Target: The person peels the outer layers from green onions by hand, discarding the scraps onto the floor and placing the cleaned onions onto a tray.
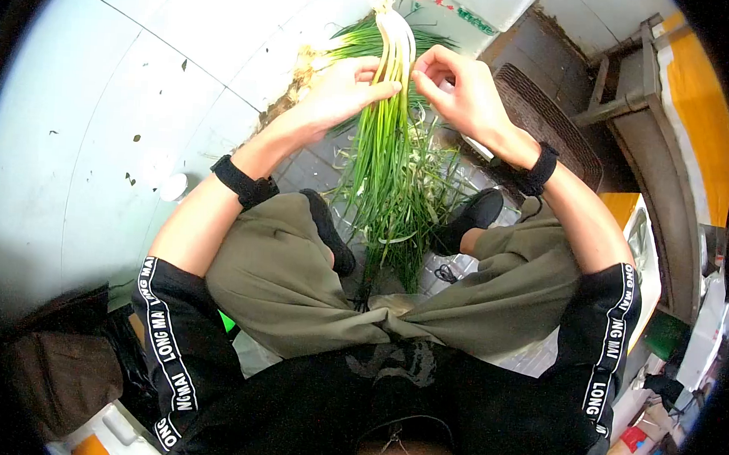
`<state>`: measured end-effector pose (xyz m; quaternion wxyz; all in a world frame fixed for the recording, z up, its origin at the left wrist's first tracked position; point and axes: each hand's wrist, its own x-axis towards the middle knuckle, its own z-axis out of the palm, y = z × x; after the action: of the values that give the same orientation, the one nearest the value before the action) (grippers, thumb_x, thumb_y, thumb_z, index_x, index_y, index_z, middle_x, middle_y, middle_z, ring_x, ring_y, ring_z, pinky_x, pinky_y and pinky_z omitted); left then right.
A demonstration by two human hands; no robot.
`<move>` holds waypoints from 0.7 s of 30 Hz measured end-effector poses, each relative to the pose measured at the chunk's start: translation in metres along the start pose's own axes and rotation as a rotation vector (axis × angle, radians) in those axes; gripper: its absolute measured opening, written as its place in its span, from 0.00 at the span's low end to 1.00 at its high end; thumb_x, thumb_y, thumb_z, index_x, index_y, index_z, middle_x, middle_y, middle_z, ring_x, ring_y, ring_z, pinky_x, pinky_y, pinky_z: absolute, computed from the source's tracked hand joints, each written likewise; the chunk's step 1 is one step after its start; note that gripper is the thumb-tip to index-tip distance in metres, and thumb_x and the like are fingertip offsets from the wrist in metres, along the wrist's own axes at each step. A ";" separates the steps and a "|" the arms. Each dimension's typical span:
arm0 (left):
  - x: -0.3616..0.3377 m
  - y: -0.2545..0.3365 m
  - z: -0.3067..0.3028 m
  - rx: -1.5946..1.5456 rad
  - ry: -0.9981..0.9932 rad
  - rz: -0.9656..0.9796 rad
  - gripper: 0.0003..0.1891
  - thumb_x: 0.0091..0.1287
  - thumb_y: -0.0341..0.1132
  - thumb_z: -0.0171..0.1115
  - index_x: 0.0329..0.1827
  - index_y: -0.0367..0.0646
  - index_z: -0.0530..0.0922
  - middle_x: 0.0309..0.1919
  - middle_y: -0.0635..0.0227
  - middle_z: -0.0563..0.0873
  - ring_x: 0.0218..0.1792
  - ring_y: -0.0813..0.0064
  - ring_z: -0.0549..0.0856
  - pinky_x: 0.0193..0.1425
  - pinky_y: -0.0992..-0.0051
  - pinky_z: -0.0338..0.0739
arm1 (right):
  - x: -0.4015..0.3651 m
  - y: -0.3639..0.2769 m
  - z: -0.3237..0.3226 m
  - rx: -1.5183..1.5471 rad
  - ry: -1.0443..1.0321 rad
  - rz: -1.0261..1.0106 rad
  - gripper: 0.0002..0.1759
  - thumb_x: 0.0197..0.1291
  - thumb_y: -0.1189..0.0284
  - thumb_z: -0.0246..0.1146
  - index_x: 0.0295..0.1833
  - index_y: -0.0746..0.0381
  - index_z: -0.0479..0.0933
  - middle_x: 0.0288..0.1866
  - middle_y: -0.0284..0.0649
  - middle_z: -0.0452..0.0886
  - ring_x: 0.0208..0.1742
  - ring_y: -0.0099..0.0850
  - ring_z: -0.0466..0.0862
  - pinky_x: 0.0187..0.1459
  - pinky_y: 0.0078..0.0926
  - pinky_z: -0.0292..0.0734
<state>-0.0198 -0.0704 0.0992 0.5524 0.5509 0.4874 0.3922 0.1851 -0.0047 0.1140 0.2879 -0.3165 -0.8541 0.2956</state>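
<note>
My left hand (343,94) is closed around a bunch of green onions (391,118), thumb laid across the pale stalks. The white root ends point up and away from me, while the long green leaves hang down between my knees. Close to the right side of the bunch, my right hand (462,88) has its thumb and fingertips pinched together. Whether a leaf or stalk is between those fingertips I cannot make out. Behind my hands lies a pile of more green onions (354,39), roots toward the left. Loose leaf scraps (437,178) lie on the floor below the bunch.
A white tiled wall (100,90) with stuck leaf bits rises at the left. At the top is a white box (496,5) with red and green writing. A brown mesh crate (551,126) and a worn stand (642,118) are at the right. My black shoes flank the scraps.
</note>
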 end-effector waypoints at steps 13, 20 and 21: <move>0.002 0.007 -0.010 -0.212 0.120 -0.048 0.15 0.74 0.36 0.59 0.57 0.37 0.80 0.46 0.69 0.86 0.47 0.81 0.84 0.56 0.76 0.79 | -0.021 0.011 0.010 -0.020 -0.153 -0.052 0.16 0.59 0.62 0.72 0.44 0.62 0.79 0.36 0.39 0.83 0.32 0.35 0.82 0.37 0.33 0.78; 0.001 0.006 -0.006 -0.332 0.140 -0.059 0.15 0.72 0.39 0.61 0.56 0.40 0.80 0.47 0.70 0.85 0.50 0.79 0.82 0.58 0.72 0.75 | -0.015 0.002 0.001 0.035 -0.292 0.071 0.14 0.61 0.64 0.70 0.42 0.65 0.82 0.33 0.41 0.84 0.35 0.29 0.83 0.39 0.29 0.78; 0.000 0.007 -0.006 -0.335 0.141 -0.060 0.15 0.72 0.39 0.61 0.56 0.40 0.80 0.47 0.70 0.85 0.50 0.79 0.82 0.58 0.72 0.75 | -0.015 0.002 0.001 0.033 -0.307 0.071 0.14 0.62 0.64 0.70 0.43 0.65 0.82 0.33 0.41 0.84 0.35 0.27 0.83 0.40 0.28 0.78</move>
<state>-0.0247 -0.0686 0.1064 0.6122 0.4074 0.4692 0.4889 0.1945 -0.0142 0.1076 0.1485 -0.2929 -0.8715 0.3643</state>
